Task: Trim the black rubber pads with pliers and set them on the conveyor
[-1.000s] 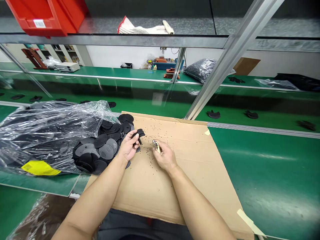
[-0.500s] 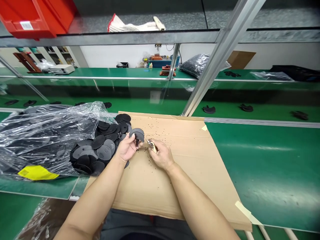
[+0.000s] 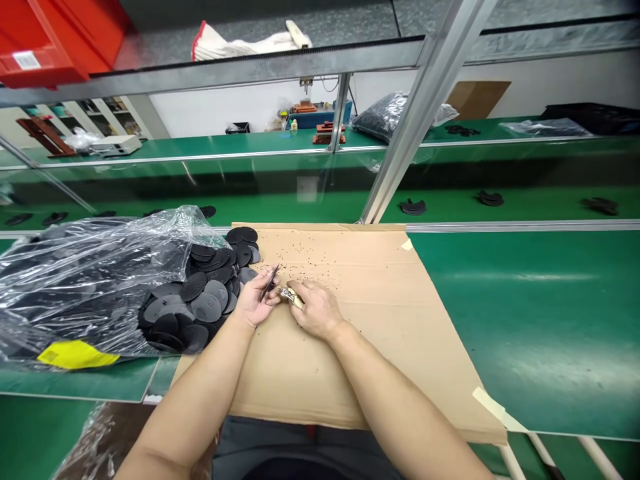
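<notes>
Pinched in my left hand (image 3: 257, 300) is a thin black disc part (image 3: 271, 283), seen nearly edge-on. My right hand (image 3: 319, 309) is closed round small pliers-like cutters (image 3: 292, 297) with pale handles, their metal jaws close to the disc's lower edge. Whether the jaws touch the disc I cannot tell. Both hands are above a cardboard sheet (image 3: 400, 333) strewn with tiny black bits. Left of my left hand lies a heap of black discs (image 3: 206, 303), partly inside a clear plastic bag (image 3: 90, 267).
A yellow label (image 3: 77, 355) lies on the bag. Behind the cardboard, black parts (image 3: 413, 207) sit on a green belt (image 3: 320, 207). A slanted metal post (image 3: 405, 147) rises beyond the cardboard's back edge. A red bin (image 3: 55, 40) and white glove (image 3: 245, 45) are on the upper shelf.
My left hand has turned the black part from face-on to nearly edge-on. My right hand has moved slightly left with the cutters. The camera view has shifted a little.
</notes>
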Demonstrator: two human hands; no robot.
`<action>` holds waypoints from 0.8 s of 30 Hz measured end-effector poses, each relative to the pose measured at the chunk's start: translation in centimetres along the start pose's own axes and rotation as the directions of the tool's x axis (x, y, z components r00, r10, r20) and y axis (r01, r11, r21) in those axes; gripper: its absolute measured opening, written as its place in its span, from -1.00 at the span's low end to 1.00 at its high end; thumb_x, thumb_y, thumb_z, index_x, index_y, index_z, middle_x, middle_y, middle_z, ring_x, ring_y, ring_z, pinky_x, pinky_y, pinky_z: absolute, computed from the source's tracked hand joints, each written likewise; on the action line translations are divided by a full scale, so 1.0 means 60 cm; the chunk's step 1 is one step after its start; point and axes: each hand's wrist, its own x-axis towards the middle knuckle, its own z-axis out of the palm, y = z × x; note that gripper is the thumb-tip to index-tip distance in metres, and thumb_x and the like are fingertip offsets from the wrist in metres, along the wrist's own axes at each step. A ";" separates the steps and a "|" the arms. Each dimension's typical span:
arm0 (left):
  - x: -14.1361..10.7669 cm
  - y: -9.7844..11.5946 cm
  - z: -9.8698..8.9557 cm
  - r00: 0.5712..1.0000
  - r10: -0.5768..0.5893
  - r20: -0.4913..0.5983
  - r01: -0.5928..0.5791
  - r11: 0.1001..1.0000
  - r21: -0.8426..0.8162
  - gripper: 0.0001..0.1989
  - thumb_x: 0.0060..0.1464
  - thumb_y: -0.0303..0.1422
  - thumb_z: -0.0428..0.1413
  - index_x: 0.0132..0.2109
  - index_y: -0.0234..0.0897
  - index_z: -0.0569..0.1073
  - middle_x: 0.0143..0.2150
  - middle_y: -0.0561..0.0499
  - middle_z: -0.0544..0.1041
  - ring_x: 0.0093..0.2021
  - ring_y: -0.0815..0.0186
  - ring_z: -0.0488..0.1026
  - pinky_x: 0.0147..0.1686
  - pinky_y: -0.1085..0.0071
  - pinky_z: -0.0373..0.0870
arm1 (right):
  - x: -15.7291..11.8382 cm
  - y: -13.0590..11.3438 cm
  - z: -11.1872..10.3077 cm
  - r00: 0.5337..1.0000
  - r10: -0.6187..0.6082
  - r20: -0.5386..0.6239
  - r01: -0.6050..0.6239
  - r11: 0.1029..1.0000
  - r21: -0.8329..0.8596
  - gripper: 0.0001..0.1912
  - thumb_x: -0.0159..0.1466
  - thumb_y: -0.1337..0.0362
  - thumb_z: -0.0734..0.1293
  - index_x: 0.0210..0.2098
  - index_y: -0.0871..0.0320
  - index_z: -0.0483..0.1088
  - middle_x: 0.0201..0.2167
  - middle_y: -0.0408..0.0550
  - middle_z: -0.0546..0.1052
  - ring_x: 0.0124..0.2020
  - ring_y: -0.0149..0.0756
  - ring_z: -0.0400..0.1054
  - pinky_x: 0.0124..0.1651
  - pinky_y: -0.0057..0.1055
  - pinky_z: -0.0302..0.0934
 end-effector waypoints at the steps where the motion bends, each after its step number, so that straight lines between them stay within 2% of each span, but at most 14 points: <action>1: 0.000 -0.001 0.001 1.000 -0.005 -0.008 0.005 1.000 0.015 -0.76 0.00 -0.49 0.14 -0.13 -0.31 0.39 -0.46 0.08 0.30 -0.64 0.51 0.17 -0.71 0.61 0.00 | 0.000 -0.001 0.000 1.000 0.004 0.003 -0.004 1.000 -0.003 -0.64 0.20 0.29 0.25 0.00 0.08 0.39 -0.26 -0.03 0.51 -0.22 -0.19 0.37 -0.10 -0.35 0.22; 10: 0.001 -0.004 -0.003 1.000 0.008 0.024 -0.011 0.995 0.102 -0.68 -0.05 -0.43 0.21 -0.10 -0.30 0.39 -0.47 0.09 0.32 -0.65 0.54 0.16 -0.70 0.62 0.01 | 0.000 0.000 -0.001 1.000 0.029 -0.001 -0.029 1.000 0.002 -0.63 0.21 0.27 0.25 0.01 0.07 0.38 -0.25 -0.02 0.51 -0.18 -0.19 0.37 -0.05 -0.36 0.21; 18: 0.001 -0.006 0.001 0.998 0.054 -0.029 -0.048 0.984 0.173 -0.67 -0.09 -0.41 0.24 -0.12 -0.31 0.39 -0.49 0.10 0.32 -0.67 0.54 0.15 -0.72 0.61 0.00 | 0.002 0.000 -0.010 0.999 0.020 0.050 -0.018 0.999 -0.046 -0.63 0.17 0.30 0.26 -0.02 0.02 0.38 -0.30 -0.06 0.49 -0.21 -0.21 0.37 -0.11 -0.39 0.20; 24: 0.000 -0.005 0.005 0.997 0.052 -0.054 -0.041 0.983 0.181 -0.68 -0.07 -0.41 0.23 -0.12 -0.31 0.40 -0.49 0.11 0.31 -0.67 0.53 0.12 -0.72 0.60 0.00 | 0.002 -0.001 -0.009 0.999 0.009 0.039 -0.007 0.998 -0.056 -0.62 0.17 0.31 0.25 -0.01 0.05 0.37 -0.29 -0.04 0.50 -0.20 -0.21 0.36 -0.07 -0.38 0.18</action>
